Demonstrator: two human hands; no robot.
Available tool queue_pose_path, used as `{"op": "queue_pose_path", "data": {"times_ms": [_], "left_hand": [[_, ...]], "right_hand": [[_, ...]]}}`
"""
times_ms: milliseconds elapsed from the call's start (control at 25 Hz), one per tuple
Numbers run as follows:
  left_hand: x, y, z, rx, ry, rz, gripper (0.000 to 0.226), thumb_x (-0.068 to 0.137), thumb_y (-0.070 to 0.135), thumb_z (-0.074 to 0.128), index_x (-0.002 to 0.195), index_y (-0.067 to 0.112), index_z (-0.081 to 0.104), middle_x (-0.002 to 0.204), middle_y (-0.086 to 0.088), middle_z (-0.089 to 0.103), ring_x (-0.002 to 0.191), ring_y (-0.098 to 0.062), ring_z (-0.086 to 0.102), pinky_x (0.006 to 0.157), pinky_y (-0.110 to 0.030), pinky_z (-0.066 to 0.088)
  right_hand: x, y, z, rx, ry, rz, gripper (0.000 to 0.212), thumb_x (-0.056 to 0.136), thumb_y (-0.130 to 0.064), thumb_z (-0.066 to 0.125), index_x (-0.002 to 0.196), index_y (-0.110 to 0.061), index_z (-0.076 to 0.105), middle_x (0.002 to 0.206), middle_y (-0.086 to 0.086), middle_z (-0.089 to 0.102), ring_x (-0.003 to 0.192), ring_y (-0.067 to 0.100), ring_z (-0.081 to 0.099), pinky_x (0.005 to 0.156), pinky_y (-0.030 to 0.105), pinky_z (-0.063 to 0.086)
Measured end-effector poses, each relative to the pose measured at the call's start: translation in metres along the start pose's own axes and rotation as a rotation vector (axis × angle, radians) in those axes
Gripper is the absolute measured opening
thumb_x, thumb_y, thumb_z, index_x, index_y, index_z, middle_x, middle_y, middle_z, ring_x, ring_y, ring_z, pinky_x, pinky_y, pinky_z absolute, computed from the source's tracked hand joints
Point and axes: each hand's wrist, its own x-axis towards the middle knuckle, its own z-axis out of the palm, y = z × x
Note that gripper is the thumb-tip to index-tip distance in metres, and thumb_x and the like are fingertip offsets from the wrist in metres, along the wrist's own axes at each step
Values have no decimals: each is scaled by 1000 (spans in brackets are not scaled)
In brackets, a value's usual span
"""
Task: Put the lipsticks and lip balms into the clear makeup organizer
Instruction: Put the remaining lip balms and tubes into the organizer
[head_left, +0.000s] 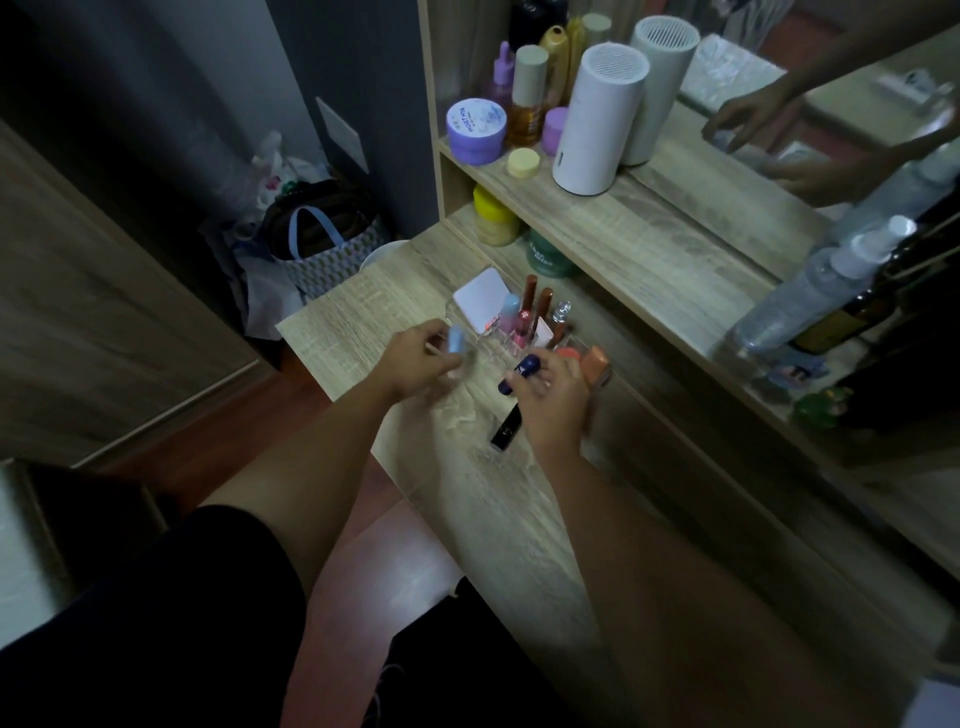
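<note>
The clear makeup organizer (485, 347) stands on the wooden desk (519, 519), holding a white compact, a pink tube, brown-capped sticks and orange-capped items. My left hand (415, 364) hovers at its left side with a light blue lip balm (456, 339) between the fingers. My right hand (553, 402) sits at the organizer's front right, gripping a dark blue lip balm (522, 373) that points up and left. A black lipstick (505, 428) lies on the desk just left of my right wrist.
A shelf above the desk carries a white cylinder (597, 119), a purple jar (475, 130), bottles and a yellow lid. A mirror (831, 104) reflects my hands. Spray bottles (810, 291) stand at right. A patterned bag (327, 244) sits on the floor, left.
</note>
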Motion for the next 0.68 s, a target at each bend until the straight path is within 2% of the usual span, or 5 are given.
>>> {"op": "queue_pose_path", "data": {"times_ms": [160, 320, 400, 480, 680], "left_hand": [[14, 21, 0, -195, 58, 15, 21, 72, 23, 76, 91, 17, 67, 82, -1, 66, 75, -11, 60, 72, -26, 49], [22, 28, 10, -233, 61, 19, 25, 71, 19, 78, 93, 12, 69, 90, -10, 72, 80, -14, 65, 79, -32, 55], [23, 27, 16, -181, 64, 31, 23, 72, 17, 76, 93, 10, 69, 93, -14, 73, 81, -18, 66, 80, -33, 55], [24, 26, 18, -97, 64, 66, 22, 74, 16, 74, 94, 9, 69, 95, -14, 73, 84, -21, 68, 80, -30, 53], [27, 26, 18, 106, -10, 200, 27, 76, 10, 70, 102, 9, 65, 98, -12, 72, 88, -23, 68, 75, -20, 46]], "right_hand": [[8, -7, -7, -49, 94, -142, 43, 80, -7, 72, 122, -5, 62, 112, 13, 66, 95, 16, 60, 85, 2, 40], [10, -10, -3, -119, 136, -183, 37, 82, -9, 70, 118, -5, 65, 108, 11, 72, 100, 15, 61, 105, 21, 36], [11, -8, 1, -107, 128, -210, 35, 81, -2, 69, 116, 1, 65, 110, 18, 71, 99, 16, 60, 92, -5, 31], [11, -5, 7, -140, 117, -234, 34, 82, 1, 67, 116, 3, 64, 108, 21, 69, 96, 23, 61, 83, -12, 27], [14, -3, 15, -182, -5, -163, 44, 88, -3, 60, 131, -10, 54, 118, 12, 61, 105, 23, 61, 96, 37, 53]]}}
